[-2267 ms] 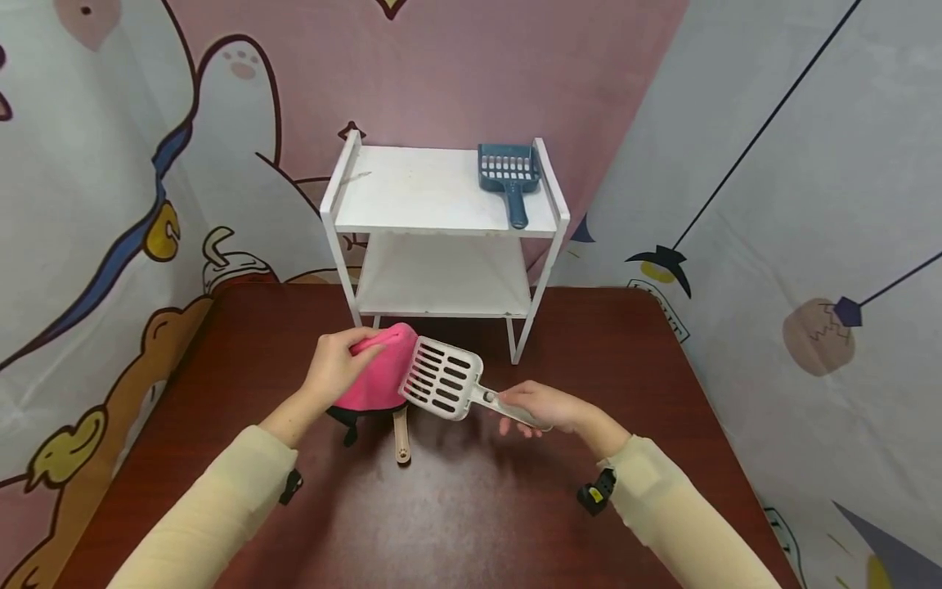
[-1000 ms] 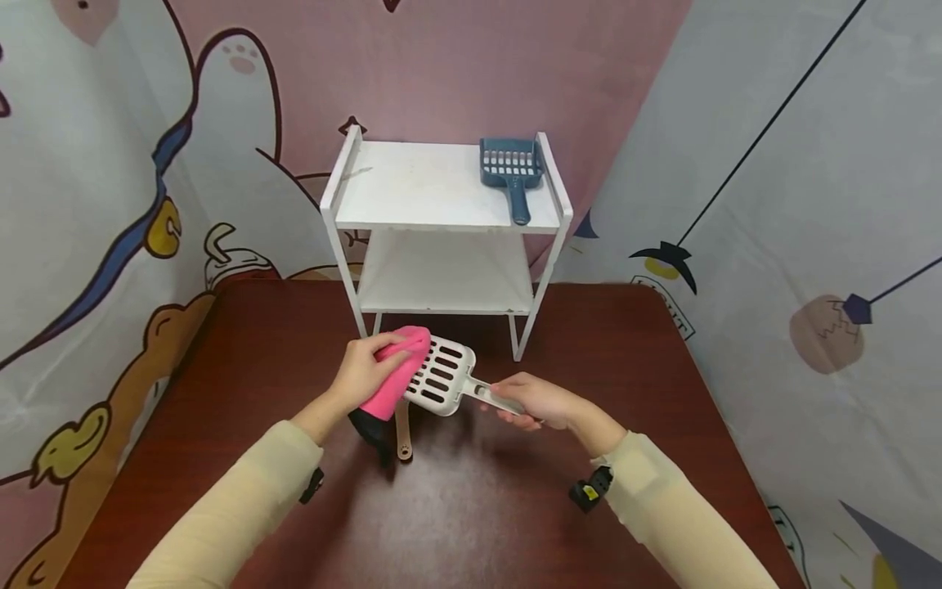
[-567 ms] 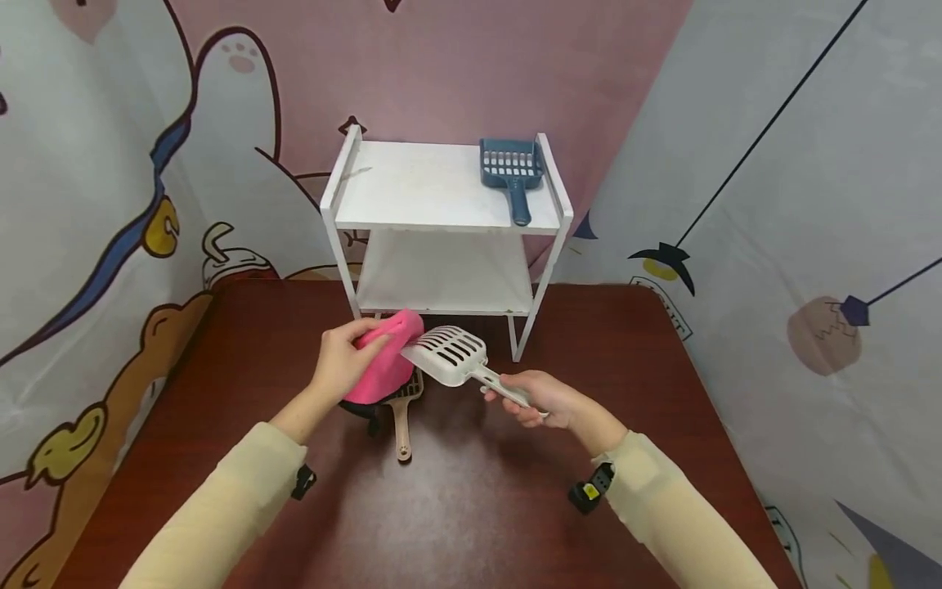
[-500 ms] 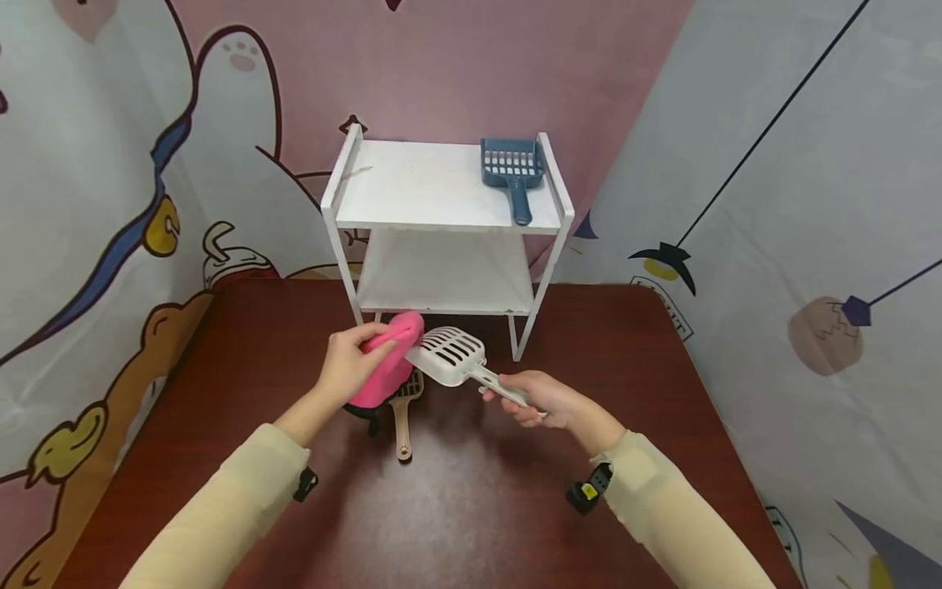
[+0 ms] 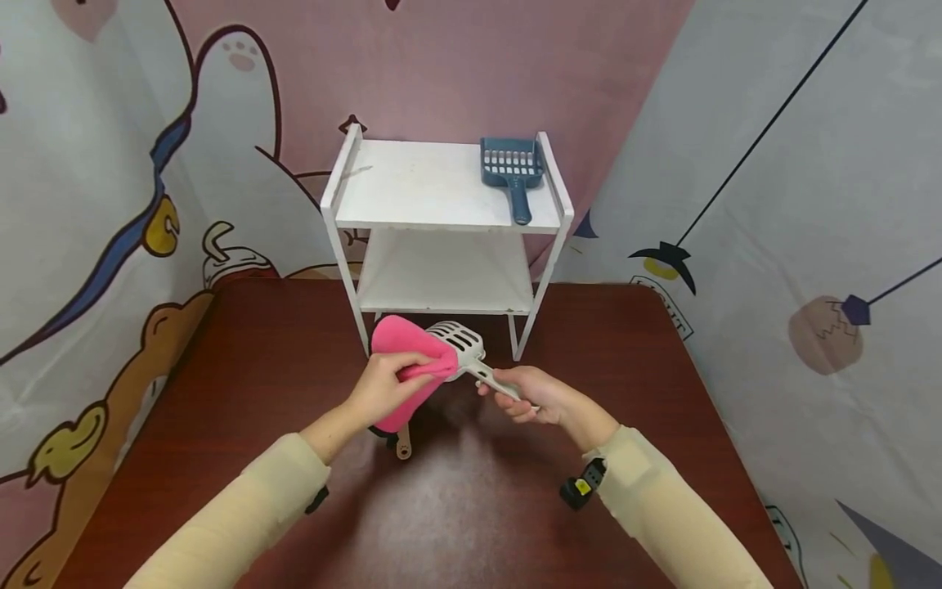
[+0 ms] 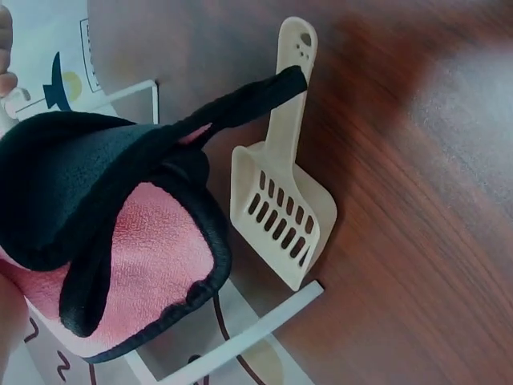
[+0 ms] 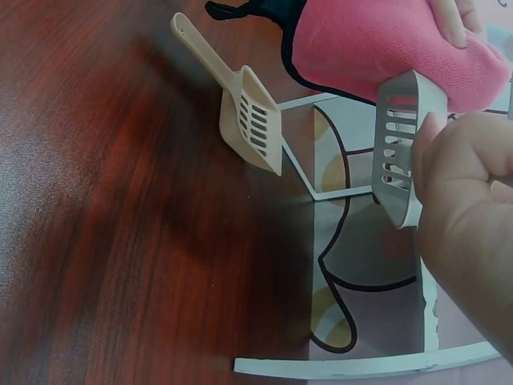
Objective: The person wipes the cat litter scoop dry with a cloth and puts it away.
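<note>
My left hand [image 5: 388, 386] pinches a folded pink cloth [image 5: 401, 337] with dark edging and presses it against a white slotted litter scoop [image 5: 458, 337]. In the left wrist view the cloth's black trim and hanging loop show large. My right hand [image 5: 536, 394] grips the scoop's handle, holding it above the table in front of the rack. The cloth covers the left part of the scoop's head. A beige litter scoop [image 6: 276, 216] lies on the table below; in the head view only its handle end shows under the cloth.
A white two-tier rack [image 5: 427, 186] stands at the back of the brown table [image 5: 471, 507]. On its top shelf, at the right, rests a blue litter scoop [image 5: 513, 173]. Printed cartoon cloth walls surround the table.
My left hand has moved the cloth right along the white scoop, towards its handle end, after moving back and forth. The cloth now hides most of the beige scoop. My right hand stays nearly in place.
</note>
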`<state>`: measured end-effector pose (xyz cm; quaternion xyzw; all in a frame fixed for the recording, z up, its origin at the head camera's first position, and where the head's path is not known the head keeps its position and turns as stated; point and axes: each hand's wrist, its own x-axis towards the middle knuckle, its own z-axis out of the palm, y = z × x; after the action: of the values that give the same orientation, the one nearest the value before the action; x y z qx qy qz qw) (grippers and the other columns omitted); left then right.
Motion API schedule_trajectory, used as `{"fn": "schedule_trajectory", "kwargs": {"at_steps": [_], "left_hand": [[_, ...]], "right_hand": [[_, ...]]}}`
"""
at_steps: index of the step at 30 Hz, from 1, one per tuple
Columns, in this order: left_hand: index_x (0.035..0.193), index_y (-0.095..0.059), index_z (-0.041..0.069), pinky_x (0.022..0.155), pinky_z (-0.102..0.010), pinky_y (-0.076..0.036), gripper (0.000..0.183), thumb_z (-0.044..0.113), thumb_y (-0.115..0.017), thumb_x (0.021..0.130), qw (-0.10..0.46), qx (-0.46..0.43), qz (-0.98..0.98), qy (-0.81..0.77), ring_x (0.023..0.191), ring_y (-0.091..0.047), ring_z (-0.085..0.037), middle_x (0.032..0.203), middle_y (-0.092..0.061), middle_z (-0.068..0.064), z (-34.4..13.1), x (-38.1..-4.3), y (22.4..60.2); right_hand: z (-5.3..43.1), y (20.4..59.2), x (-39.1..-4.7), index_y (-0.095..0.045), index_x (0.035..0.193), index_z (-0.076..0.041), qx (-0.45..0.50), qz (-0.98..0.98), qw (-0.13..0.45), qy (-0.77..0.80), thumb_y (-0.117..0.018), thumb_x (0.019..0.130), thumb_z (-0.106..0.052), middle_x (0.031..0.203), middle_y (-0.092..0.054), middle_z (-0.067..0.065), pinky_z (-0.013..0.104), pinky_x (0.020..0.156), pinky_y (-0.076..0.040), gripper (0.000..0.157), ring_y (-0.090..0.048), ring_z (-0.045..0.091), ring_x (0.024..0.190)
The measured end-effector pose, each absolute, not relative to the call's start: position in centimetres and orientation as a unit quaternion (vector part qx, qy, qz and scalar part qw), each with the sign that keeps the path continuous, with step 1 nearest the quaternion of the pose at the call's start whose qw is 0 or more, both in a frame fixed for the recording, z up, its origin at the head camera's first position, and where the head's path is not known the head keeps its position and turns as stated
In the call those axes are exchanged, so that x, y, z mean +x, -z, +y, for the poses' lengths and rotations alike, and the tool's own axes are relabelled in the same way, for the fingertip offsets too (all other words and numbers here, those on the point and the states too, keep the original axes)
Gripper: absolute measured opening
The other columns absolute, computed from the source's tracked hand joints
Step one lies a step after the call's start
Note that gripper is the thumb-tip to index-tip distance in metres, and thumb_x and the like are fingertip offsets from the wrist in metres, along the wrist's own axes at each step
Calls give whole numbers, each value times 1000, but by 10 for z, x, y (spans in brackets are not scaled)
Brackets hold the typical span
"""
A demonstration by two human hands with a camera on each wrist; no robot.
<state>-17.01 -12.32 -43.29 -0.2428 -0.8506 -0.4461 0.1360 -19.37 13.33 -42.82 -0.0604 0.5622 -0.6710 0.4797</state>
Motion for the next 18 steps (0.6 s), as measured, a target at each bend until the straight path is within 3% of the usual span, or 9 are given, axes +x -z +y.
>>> {"fn": "schedule_trajectory", "kwargs": {"at_steps": [9, 18], "left_hand": [[90, -72, 7, 50, -19, -32, 12, 12, -74, 80, 139, -169, -866, 449, 54, -37, -5, 72, -66, -4, -146, -180, 432], [98, -71, 5, 55, -20, -43, 19, 14, -72, 81, 146, -108, -886, 426, 63, -54, -14, 87, -71, -12, -171, -191, 434]], "right_hand": [[137, 425, -192, -49, 98, -4, -79, 571, 487, 656, -18, 103, -24, 52, -39, -9, 13, 36, -23, 37, -33, -3, 36], [156, 429, -190, -54, 100, -5, -132, 623, 473, 609, -24, 104, -26, 53, -41, -9, 15, 36, -24, 37, -32, -2, 37]]}}
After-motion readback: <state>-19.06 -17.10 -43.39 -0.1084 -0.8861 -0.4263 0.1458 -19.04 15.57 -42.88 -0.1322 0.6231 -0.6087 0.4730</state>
